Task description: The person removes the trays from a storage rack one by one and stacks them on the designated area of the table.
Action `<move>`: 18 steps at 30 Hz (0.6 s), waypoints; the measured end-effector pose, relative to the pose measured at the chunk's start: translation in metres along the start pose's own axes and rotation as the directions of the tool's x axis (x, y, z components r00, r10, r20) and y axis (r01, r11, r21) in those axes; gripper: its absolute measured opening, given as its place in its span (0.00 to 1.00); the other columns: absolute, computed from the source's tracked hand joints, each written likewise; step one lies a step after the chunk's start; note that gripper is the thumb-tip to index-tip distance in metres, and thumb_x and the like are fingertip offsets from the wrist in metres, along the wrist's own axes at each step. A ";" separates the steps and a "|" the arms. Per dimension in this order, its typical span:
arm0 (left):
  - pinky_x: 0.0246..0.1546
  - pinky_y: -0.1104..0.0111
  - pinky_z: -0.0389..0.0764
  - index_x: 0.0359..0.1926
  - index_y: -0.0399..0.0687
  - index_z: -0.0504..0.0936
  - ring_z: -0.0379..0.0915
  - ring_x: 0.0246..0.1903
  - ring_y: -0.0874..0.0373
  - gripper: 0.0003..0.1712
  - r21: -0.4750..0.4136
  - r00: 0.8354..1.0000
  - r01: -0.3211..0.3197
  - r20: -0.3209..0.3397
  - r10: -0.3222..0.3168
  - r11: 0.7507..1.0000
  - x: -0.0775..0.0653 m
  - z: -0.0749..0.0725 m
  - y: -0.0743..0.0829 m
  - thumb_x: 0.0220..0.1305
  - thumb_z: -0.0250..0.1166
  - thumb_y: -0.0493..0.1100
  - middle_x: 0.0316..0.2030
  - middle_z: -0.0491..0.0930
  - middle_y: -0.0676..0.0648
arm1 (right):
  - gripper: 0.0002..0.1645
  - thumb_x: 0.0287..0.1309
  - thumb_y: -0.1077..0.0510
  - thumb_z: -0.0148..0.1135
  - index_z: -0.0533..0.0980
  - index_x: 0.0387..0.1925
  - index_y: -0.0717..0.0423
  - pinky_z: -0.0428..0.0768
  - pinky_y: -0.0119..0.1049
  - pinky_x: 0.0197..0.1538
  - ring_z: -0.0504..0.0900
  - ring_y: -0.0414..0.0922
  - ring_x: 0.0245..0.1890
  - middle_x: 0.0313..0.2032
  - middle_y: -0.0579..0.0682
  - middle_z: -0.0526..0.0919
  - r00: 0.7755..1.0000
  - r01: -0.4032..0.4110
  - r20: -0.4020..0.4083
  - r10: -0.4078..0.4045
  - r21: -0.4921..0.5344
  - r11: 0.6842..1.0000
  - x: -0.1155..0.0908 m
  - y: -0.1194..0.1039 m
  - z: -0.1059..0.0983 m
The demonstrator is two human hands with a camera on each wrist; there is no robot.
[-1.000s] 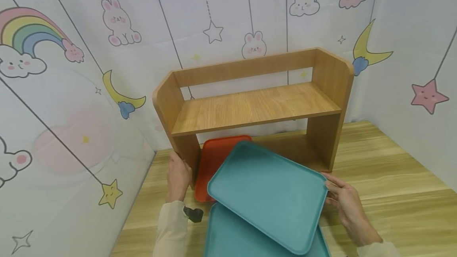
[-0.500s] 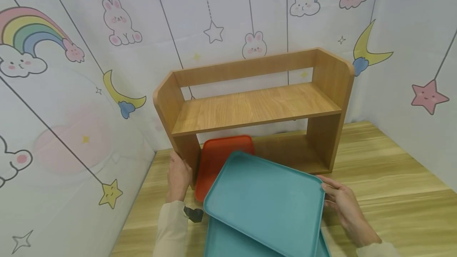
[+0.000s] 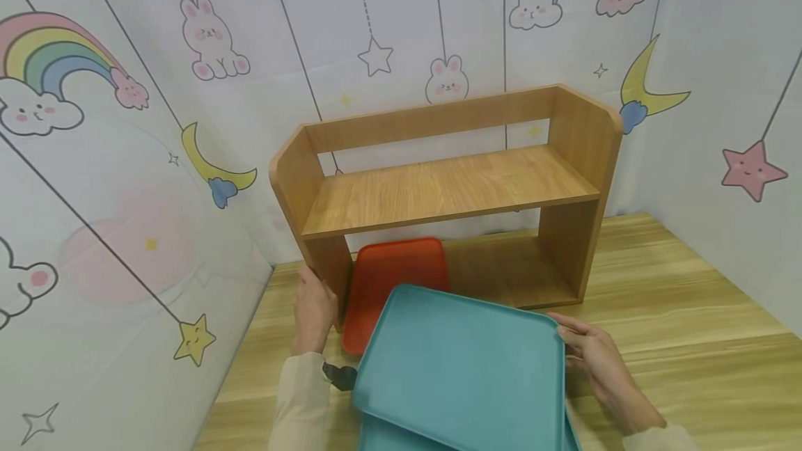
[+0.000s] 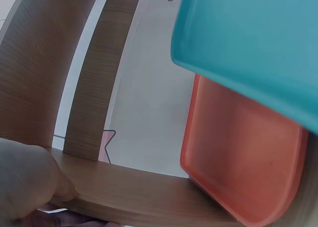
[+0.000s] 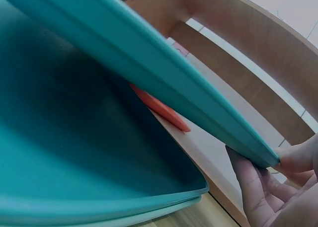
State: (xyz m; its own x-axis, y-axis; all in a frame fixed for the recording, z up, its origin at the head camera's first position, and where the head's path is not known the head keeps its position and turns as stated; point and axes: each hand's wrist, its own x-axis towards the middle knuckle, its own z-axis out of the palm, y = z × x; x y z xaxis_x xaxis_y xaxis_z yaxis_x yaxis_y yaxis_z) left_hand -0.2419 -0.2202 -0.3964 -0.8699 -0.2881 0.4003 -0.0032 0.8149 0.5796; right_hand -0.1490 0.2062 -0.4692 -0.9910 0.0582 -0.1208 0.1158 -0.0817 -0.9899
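Note:
My left hand (image 3: 315, 312) grips the front edge of the left side panel of a wooden two-tier shelf (image 3: 451, 186). In the left wrist view its thumb (image 4: 62, 185) lies over that panel. My right hand (image 3: 595, 360) pinches the far right corner of a teal tray (image 3: 464, 367), thumb above and fingers beneath. That tray slants above another teal tray (image 5: 89, 147), with a gap between them in the right wrist view; a second rim (image 5: 184, 205) shows right under the lower one. An orange-red tray (image 3: 404, 263) lies at the left of the shelf's bottom tier, partly hidden by the held tray.
The shelf stands on a wood-grain table (image 3: 702, 339) before a white backdrop (image 3: 401, 26) printed with rabbits, stars and rainbows. More backdrop walls (image 3: 125, 242) close in the left and right sides. A black wrist device (image 3: 340, 376) sits at the left cuff.
The held teal tray has moved toward me and turned straighter, along with my right hand. More of the orange-red tray and the bottom tier shows. My left hand stays on the panel.

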 end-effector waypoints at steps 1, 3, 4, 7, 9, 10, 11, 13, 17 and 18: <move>0.41 0.41 0.73 0.51 0.30 0.59 0.74 0.41 0.27 0.16 0.000 1.000 -0.001 -0.001 0.001 1.000 0.000 0.000 0.000 0.66 0.46 0.36 0.44 0.74 0.25 | 0.20 0.66 0.54 0.55 0.76 0.58 0.45 0.79 0.35 0.39 0.82 0.35 0.34 0.35 0.34 0.84 1.000 -0.004 0.003 0.004 -0.005 1.000 0.000 0.000 0.000; 0.40 0.41 0.73 0.51 0.30 0.59 0.74 0.41 0.27 0.16 0.000 1.000 -0.003 -0.002 0.003 1.000 0.000 0.000 0.000 0.66 0.46 0.36 0.44 0.74 0.25 | 0.21 0.66 0.54 0.55 0.74 0.60 0.46 0.80 0.35 0.40 0.82 0.35 0.35 0.36 0.34 0.84 1.000 -0.013 0.018 0.013 -0.014 1.000 0.000 0.001 0.000; 0.40 0.41 0.73 0.51 0.30 0.59 0.74 0.41 0.27 0.16 0.001 1.000 -0.004 -0.003 0.004 1.000 0.000 0.000 0.000 0.66 0.46 0.35 0.44 0.74 0.25 | 0.22 0.66 0.54 0.54 0.74 0.60 0.47 0.80 0.35 0.40 0.82 0.36 0.35 0.36 0.34 0.84 1.000 -0.017 0.025 0.018 -0.018 1.000 0.000 0.001 0.000; 0.40 0.41 0.73 0.51 0.30 0.59 0.74 0.41 0.27 0.16 0.002 1.000 -0.008 -0.007 0.008 1.000 -0.001 -0.001 0.000 0.66 0.47 0.35 0.43 0.74 0.25 | 0.24 0.67 0.54 0.54 0.71 0.62 0.51 0.80 0.36 0.41 0.83 0.36 0.36 0.37 0.35 0.84 0.999 -0.024 0.042 0.026 -0.027 0.999 0.000 0.001 0.000; 0.40 0.41 0.73 0.51 0.30 0.59 0.74 0.41 0.27 0.15 0.002 1.000 -0.009 -0.009 0.009 1.000 -0.001 -0.001 0.000 0.66 0.47 0.35 0.43 0.74 0.25 | 0.25 0.67 0.54 0.53 0.70 0.64 0.54 0.80 0.36 0.41 0.83 0.36 0.37 0.37 0.35 0.83 0.998 -0.021 0.053 0.023 -0.034 0.999 0.000 0.001 0.001; 0.40 0.41 0.73 0.51 0.30 0.59 0.74 0.41 0.27 0.15 0.002 1.000 -0.008 -0.009 0.008 1.000 -0.001 -0.001 0.000 0.66 0.47 0.36 0.43 0.74 0.25 | 0.25 0.67 0.54 0.53 0.70 0.64 0.55 0.81 0.37 0.41 0.83 0.36 0.37 0.37 0.35 0.83 0.998 -0.020 0.055 0.022 -0.032 0.999 0.000 0.001 0.001; 0.40 0.41 0.73 0.51 0.30 0.59 0.74 0.41 0.27 0.15 0.002 1.000 -0.009 -0.010 0.009 1.000 -0.001 -0.001 0.000 0.67 0.47 0.36 0.43 0.74 0.26 | 0.25 0.67 0.54 0.53 0.70 0.63 0.56 0.81 0.36 0.41 0.83 0.36 0.37 0.37 0.35 0.83 0.998 -0.018 0.059 0.020 -0.031 0.999 0.000 0.001 0.001; 0.40 0.41 0.73 0.51 0.30 0.59 0.74 0.41 0.27 0.16 0.002 1.000 -0.007 -0.010 0.007 1.000 -0.001 0.000 0.000 0.67 0.47 0.36 0.44 0.74 0.26 | 0.25 0.67 0.54 0.54 0.70 0.63 0.55 0.81 0.37 0.41 0.83 0.36 0.37 0.37 0.36 0.84 0.998 -0.016 0.068 0.018 -0.027 1.000 0.000 0.002 0.001; 0.39 0.41 0.73 0.50 0.30 0.59 0.74 0.40 0.27 0.15 0.003 1.000 -0.004 -0.018 0.004 1.000 -0.001 0.000 0.000 0.66 0.48 0.35 0.43 0.74 0.25 | 0.24 0.66 0.54 0.54 0.71 0.62 0.55 0.82 0.37 0.42 0.84 0.37 0.37 0.38 0.36 0.84 0.996 -0.012 0.092 0.014 -0.022 1.000 0.001 0.002 0.000; 0.39 0.41 0.73 0.50 0.30 0.59 0.74 0.40 0.27 0.15 0.003 1.000 -0.004 -0.021 0.004 1.000 -0.001 0.000 0.000 0.66 0.48 0.35 0.43 0.74 0.25 | 0.25 0.66 0.54 0.54 0.71 0.62 0.56 0.82 0.37 0.42 0.84 0.37 0.37 0.38 0.37 0.84 0.995 -0.013 0.096 0.016 -0.023 1.000 0.001 0.002 0.000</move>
State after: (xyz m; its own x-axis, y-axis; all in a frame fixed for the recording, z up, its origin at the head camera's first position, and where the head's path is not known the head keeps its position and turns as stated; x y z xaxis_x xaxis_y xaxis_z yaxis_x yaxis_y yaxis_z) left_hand -0.2410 -0.2195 -0.3969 -0.8594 -0.2950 0.4175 -0.0009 0.8176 0.5758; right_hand -0.1498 0.2057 -0.4715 -0.9909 -0.0393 -0.1284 0.1306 -0.0599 -0.9896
